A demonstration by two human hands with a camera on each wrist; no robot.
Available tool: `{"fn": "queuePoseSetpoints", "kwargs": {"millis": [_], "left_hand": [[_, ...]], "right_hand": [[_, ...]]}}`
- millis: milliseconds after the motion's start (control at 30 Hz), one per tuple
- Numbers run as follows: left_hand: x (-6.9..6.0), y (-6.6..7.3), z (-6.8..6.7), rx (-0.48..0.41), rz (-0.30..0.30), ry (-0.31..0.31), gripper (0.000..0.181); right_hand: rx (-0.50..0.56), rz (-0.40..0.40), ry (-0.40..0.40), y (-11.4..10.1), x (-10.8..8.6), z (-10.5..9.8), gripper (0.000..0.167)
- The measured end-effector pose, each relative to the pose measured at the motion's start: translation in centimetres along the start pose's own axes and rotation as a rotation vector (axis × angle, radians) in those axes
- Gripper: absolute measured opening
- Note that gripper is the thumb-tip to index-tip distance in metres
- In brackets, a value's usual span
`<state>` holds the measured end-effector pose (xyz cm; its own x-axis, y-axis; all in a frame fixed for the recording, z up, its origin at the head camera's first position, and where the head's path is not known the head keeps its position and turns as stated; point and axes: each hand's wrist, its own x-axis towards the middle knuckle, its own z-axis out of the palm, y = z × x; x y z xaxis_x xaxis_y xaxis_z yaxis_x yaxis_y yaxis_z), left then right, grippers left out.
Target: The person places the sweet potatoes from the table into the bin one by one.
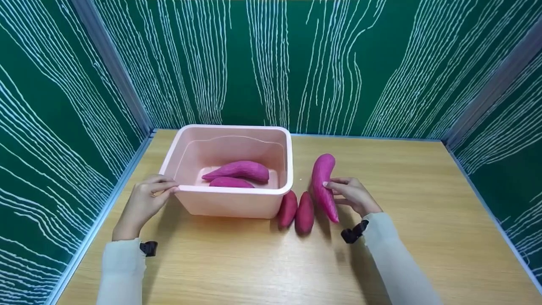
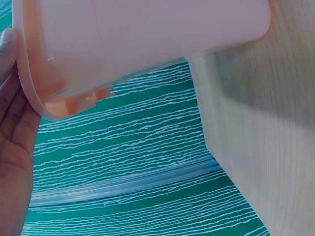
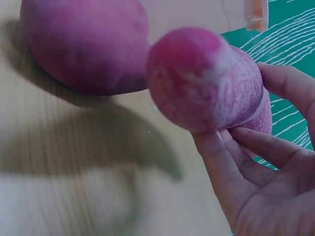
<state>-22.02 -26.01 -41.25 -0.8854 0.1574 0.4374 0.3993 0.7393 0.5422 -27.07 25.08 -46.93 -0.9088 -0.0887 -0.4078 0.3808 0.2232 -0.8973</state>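
Observation:
My left hand pinches the near left corner of a pale pink plastic bin by its rim. In the left wrist view, the thumb and fingers of the left hand meet at that rim. A long, curved magenta sweet potato is held by my right hand between thumb and fingers; the right wrist view shows this sweet potato end-on, raised off the table. Inside the bin lie a large sweet potato and another, partly hidden by the front rim.
Two smaller, darker red sweet potatoes, a left one and a right one, lie beside the bin's right wall. Everything rests on a wooden table. Green panels with white wavy lines enclose the back and sides, joined by grey metal posts.

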Motion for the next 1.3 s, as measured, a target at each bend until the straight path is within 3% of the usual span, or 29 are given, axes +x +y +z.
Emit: {"fn": "queuePoseSetpoints", "kwargs": {"millis": [633, 933, 1300], "left_hand": [[0.1, 0.2, -0.1, -0.018, -0.054, -0.034, 0.021], [0.0, 0.0, 0.0, 0.008, 0.02, 0.01, 0.02], [0.0, 0.0, 0.1, 0.007, 0.018, 0.015, 0.019]], "right_hand": [[-0.019, 0.023, -0.039, -3.1, -0.8, 0.0, 0.081], [-0.007, -0.026, -0.058, -4.1, -0.8, 0.2, 0.075], [-0.012, -0.012, -0.069, -5.6, -0.9, 0.4, 0.078]]}}
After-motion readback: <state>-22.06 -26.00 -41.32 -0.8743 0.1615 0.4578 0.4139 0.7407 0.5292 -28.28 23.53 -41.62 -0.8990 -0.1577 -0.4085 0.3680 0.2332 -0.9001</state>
